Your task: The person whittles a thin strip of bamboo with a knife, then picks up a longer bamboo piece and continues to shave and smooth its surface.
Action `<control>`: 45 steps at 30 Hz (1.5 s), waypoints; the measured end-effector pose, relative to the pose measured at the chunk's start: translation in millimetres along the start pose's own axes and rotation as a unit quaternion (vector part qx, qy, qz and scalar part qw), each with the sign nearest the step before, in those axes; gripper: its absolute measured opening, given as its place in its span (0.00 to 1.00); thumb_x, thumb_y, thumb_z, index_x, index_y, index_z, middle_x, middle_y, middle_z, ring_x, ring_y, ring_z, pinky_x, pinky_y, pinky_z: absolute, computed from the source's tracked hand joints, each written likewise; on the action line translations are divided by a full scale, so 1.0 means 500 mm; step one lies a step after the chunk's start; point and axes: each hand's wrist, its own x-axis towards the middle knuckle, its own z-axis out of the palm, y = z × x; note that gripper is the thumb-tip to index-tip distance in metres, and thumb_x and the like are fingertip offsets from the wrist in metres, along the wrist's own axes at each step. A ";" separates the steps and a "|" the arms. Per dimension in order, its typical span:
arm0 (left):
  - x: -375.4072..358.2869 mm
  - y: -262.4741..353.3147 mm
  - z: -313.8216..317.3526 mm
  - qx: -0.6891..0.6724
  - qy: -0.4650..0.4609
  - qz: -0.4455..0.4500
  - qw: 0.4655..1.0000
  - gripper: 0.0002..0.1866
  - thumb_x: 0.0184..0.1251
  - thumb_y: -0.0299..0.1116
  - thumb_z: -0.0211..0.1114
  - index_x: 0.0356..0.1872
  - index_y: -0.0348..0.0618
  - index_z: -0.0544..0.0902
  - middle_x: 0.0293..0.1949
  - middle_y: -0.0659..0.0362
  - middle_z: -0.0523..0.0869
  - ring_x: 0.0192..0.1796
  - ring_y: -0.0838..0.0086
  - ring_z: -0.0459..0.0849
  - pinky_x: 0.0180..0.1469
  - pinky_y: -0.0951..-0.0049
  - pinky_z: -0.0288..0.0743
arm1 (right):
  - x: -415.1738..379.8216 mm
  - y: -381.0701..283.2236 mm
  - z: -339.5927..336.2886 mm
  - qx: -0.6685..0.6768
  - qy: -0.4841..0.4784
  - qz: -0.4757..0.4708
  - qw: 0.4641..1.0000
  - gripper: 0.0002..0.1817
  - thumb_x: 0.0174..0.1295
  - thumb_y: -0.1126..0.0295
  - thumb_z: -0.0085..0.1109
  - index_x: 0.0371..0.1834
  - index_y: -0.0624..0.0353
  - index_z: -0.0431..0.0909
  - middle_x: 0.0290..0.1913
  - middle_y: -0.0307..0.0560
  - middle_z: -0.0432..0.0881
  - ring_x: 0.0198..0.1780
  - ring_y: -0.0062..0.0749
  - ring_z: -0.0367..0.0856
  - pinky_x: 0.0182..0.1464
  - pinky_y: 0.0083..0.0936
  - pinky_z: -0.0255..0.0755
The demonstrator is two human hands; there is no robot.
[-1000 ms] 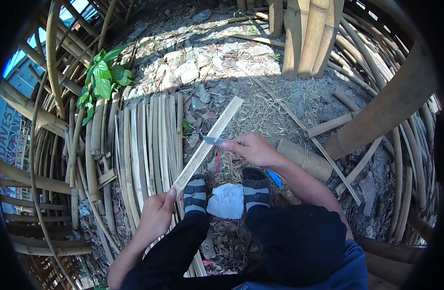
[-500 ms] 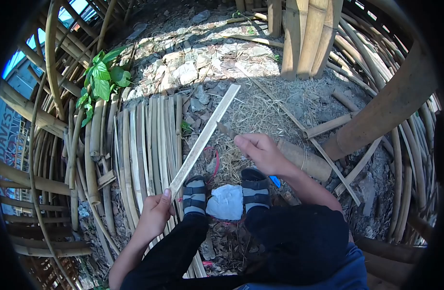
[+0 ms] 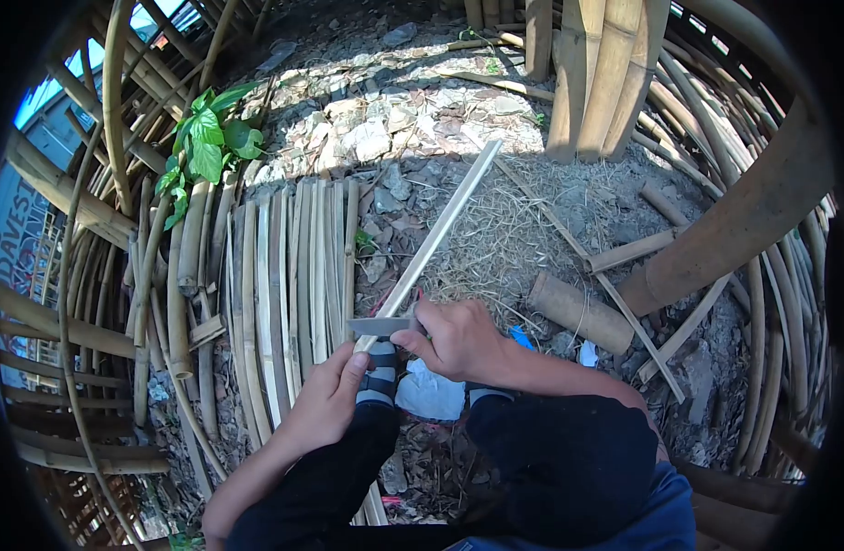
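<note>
My left hand [image 3: 328, 393] is closed around the near end of a long, pale bamboo strip [image 3: 442, 227], which slants up and away to the right. In my right hand [image 3: 460, 338] is a knife [image 3: 378, 326], its broad blade lying across the strip just beyond my left fingers. Blade and strip appear to touch. The knife's handle is mostly hidden in my right fist. Below the hands are my sandaled feet, partly covered, and a crumpled whitish cloth or sheet [image 3: 431, 390] on the ground between them.
Several split bamboo strips [image 3: 298, 266] lie side by side at left, near a green plant [image 3: 206, 138]. To the right are a short bamboo section [image 3: 582, 312], a thin slat [image 3: 569, 239] and thick bamboo posts [image 3: 605, 83]. Dry shavings [image 3: 495, 248] and stones cover the ground.
My right hand has brought the knife down and left, from beside the strip's middle to its near end. My left hand has shifted slightly right, and the strip has turned in its grip.
</note>
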 end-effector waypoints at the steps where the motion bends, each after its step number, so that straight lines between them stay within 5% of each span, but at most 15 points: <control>1: 0.003 0.000 0.004 0.010 0.008 0.013 1.000 0.22 0.85 0.46 0.41 0.42 0.39 0.77 0.20 0.66 0.68 0.24 0.83 0.66 0.29 0.76 0.62 | -0.001 0.000 0.007 -0.023 -0.003 -0.037 0.999 0.27 0.70 0.47 0.56 0.24 0.62 0.74 0.11 0.50 0.74 0.14 0.47 0.79 0.17 0.40 0.71; 11: 0.006 0.040 0.003 0.071 0.034 -0.032 0.996 0.24 0.84 0.46 0.42 0.38 0.35 0.77 0.18 0.56 0.72 0.23 0.72 0.73 0.29 0.65 0.67 | 0.014 0.027 -0.012 -0.107 0.013 0.001 0.994 0.28 0.69 0.45 0.57 0.22 0.59 0.74 0.11 0.48 0.75 0.12 0.42 0.78 0.15 0.37 0.70; 14: 0.003 0.034 -0.001 0.084 0.048 -0.038 0.995 0.24 0.84 0.46 0.43 0.38 0.35 0.77 0.19 0.52 0.74 0.23 0.66 0.75 0.30 0.63 0.68 | 0.024 0.039 -0.018 -0.137 0.045 -0.015 0.989 0.26 0.69 0.49 0.58 0.21 0.59 0.72 0.13 0.49 0.74 0.15 0.47 0.78 0.17 0.39 0.69; 16: 0.001 0.032 -0.004 0.086 0.061 -0.033 0.994 0.24 0.84 0.46 0.43 0.37 0.34 0.77 0.19 0.50 0.74 0.23 0.64 0.76 0.31 0.62 0.68 | 0.040 0.061 -0.053 -0.154 0.023 0.057 0.986 0.26 0.70 0.50 0.57 0.21 0.59 0.73 0.13 0.50 0.74 0.16 0.50 0.79 0.18 0.41 0.70; 18: 0.004 0.040 -0.007 0.095 0.046 -0.052 0.993 0.22 0.84 0.44 0.44 0.38 0.34 0.75 0.21 0.42 0.77 0.27 0.44 0.80 0.33 0.52 0.70 | 0.035 0.051 -0.040 -0.128 0.014 0.075 0.989 0.26 0.71 0.50 0.56 0.21 0.60 0.73 0.13 0.52 0.74 0.17 0.51 0.79 0.19 0.42 0.71; 24: 0.000 0.046 -0.007 0.103 0.028 -0.059 0.992 0.22 0.84 0.44 0.44 0.38 0.34 0.75 0.21 0.42 0.77 0.28 0.43 0.80 0.34 0.52 0.70 | 0.011 0.031 -0.002 -0.125 0.014 -0.011 0.992 0.25 0.70 0.49 0.57 0.23 0.60 0.74 0.12 0.50 0.74 0.15 0.48 0.79 0.18 0.40 0.71; 30: -0.002 0.038 -0.008 0.119 0.037 -0.066 0.990 0.21 0.84 0.44 0.44 0.36 0.34 0.73 0.20 0.41 0.76 0.29 0.38 0.79 0.34 0.48 0.69 | 0.029 0.098 -0.034 -0.160 0.010 0.028 0.987 0.29 0.71 0.45 0.54 0.21 0.59 0.74 0.12 0.49 0.76 0.13 0.44 0.79 0.16 0.38 0.72; 33: 0.000 0.042 -0.006 0.115 0.042 -0.069 0.990 0.21 0.83 0.44 0.44 0.36 0.34 0.72 0.20 0.40 0.76 0.30 0.37 0.79 0.34 0.46 0.69 | 0.040 0.114 -0.050 -0.163 0.006 0.063 0.985 0.31 0.73 0.44 0.49 0.22 0.62 0.76 0.14 0.54 0.78 0.17 0.51 0.81 0.21 0.44 0.76; 35: -0.006 0.033 -0.007 0.119 0.034 -0.072 0.990 0.21 0.83 0.44 0.45 0.36 0.34 0.72 0.20 0.40 0.77 0.30 0.36 0.79 0.35 0.45 0.68 | 0.064 0.154 -0.083 -0.152 0.031 0.214 0.964 0.34 0.75 0.44 0.44 0.25 0.65 0.79 0.19 0.61 0.80 0.24 0.60 0.84 0.29 0.50 0.78; 38: -0.006 0.022 -0.006 0.123 0.028 -0.063 0.990 0.21 0.83 0.43 0.45 0.36 0.34 0.73 0.20 0.39 0.77 0.30 0.37 0.79 0.35 0.45 0.68 | 0.066 0.185 -0.108 -0.155 -0.003 0.248 0.956 0.36 0.76 0.43 0.40 0.28 0.67 0.81 0.23 0.68 0.82 0.30 0.67 0.84 0.36 0.56 0.77; 42: -0.006 0.030 -0.001 0.135 0.014 -0.085 0.987 0.21 0.83 0.43 0.45 0.35 0.34 0.73 0.20 0.39 0.77 0.31 0.36 0.79 0.35 0.46 0.69 | 0.060 0.249 -0.109 -0.212 0.028 0.308 0.927 0.36 0.76 0.44 0.38 0.29 0.67 0.81 0.23 0.69 0.80 0.33 0.67 0.83 0.39 0.55 0.74; 45: -0.017 0.034 -0.011 0.131 0.026 -0.061 0.989 0.22 0.83 0.43 0.45 0.36 0.34 0.74 0.19 0.43 0.76 0.26 0.46 0.81 0.31 0.51 0.69 | 0.048 0.346 -0.166 -0.223 0.059 0.372 0.899 0.37 0.76 0.42 0.39 0.26 0.68 0.80 0.25 0.71 0.80 0.32 0.70 0.81 0.41 0.56 0.74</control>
